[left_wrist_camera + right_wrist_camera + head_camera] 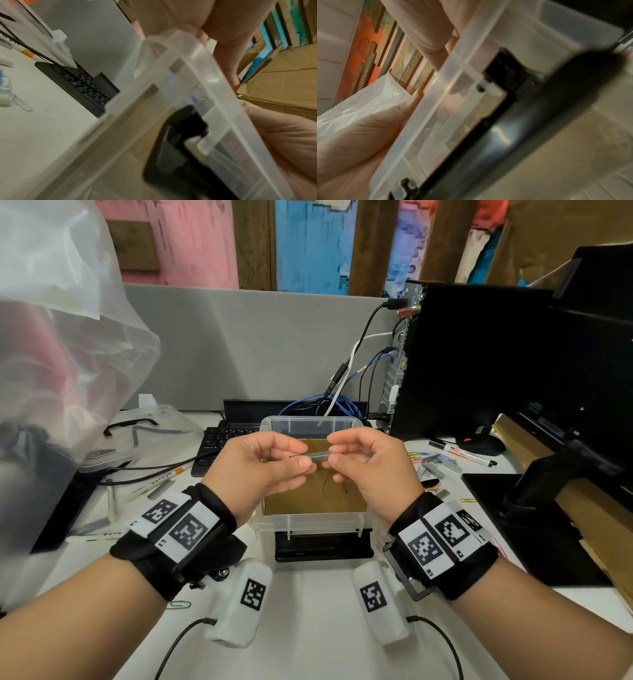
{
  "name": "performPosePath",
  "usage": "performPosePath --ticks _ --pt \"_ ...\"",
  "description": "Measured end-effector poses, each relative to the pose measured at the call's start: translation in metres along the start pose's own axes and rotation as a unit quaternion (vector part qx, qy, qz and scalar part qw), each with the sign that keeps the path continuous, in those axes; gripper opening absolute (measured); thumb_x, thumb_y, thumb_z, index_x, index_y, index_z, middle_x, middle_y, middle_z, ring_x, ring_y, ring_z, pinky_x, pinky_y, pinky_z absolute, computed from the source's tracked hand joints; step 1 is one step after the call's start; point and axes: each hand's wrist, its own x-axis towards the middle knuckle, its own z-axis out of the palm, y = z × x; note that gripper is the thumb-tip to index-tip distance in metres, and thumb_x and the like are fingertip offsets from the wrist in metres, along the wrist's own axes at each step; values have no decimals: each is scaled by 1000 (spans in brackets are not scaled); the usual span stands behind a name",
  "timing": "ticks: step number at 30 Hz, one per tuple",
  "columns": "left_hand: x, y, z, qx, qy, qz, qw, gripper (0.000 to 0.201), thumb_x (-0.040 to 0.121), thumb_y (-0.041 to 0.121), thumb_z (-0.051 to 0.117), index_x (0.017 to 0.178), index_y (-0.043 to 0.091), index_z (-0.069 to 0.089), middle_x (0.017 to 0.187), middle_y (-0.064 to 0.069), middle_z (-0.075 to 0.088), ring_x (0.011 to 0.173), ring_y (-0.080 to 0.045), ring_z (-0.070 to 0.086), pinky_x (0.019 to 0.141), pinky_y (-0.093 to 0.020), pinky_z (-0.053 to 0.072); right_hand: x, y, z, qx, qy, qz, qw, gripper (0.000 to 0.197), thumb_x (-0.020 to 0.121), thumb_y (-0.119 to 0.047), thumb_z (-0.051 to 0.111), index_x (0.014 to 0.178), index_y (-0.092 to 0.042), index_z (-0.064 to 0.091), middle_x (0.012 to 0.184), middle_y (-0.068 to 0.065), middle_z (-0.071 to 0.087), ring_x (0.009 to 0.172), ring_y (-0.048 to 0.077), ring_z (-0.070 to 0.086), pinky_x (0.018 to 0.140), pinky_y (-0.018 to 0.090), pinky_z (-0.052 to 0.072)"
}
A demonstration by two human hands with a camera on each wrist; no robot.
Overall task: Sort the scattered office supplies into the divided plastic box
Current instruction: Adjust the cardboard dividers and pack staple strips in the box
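Pinching a staple strip (pixel 317 456) at either end above the box (pixel 310 522), left hand (pixel 260 470) and right hand (pixel 368 465), fingers clamped on strip, loose staples (pixel 442 464) on worktop (pixel 308 611).

Left wrist band (pixel 178 527) tag reads "L1". White pen (pixel 161 479) left of the keyboard carries upside-down lettering, apparently "MARKER". Other print illegible.

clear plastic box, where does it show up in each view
Head: clear plastic box at centre, under both hands.
Left wrist: its rim runs diagonally across the middle.
Right wrist: its rim crosses diagonally at centre.
Shared landmark: the black latch on the box's near wall.
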Motion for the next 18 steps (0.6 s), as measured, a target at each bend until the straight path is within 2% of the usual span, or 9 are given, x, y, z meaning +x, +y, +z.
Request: performPosePath --ticks 3,6,12,16,18 --pt "0 0 0 18 -1 1 1000 31 58 7 75 88 5 68 76 -9 67 88 -29 69 68 -27 57 0 0 0 -2 4 5 1000 20 83 7 64 97 -7 63 94 14 64 75 14 70 60 21 55" --pt "0 0 2 27 -3 3 1000 32 57 6 75 88 5 68 79 -11 67 88 -31 68 70 -29 58 -1 0 1 -17 -8 6 1000 22 85 6 62 97 -13 64 100 11 66 83 17 70 59 19 52" --pt "-2 0 1 34 -7 5 999 33 59 5 74 91 5 67 91 -20 67 91 -32 68 73 -30 58 -1 -3 1 -21 -46 -4 999 23 85 9 59 94 -11 64 96 16 66 76 6 67 59 15 49" --pt "-3 3 3 14 -20 -5 1000 27 71 13 67 96 2 66 87 -15 71 85 -25 71 71 -29 58 -2 -4 0 -13 -63 -16 998 25 85 12 57 94 -10 64 90 7 66 75 3 63 62 14 49" --pt "-3 4 2 11 -19 -14 1000 19 81 10 62 96 0 66 85 -16 72 81 -24 72 67 -27 58 -3 -5 -1 -8 -72 -22 997 25 84 13 57 95 -8 65 88 4 67 75 2 63 65 14 50"
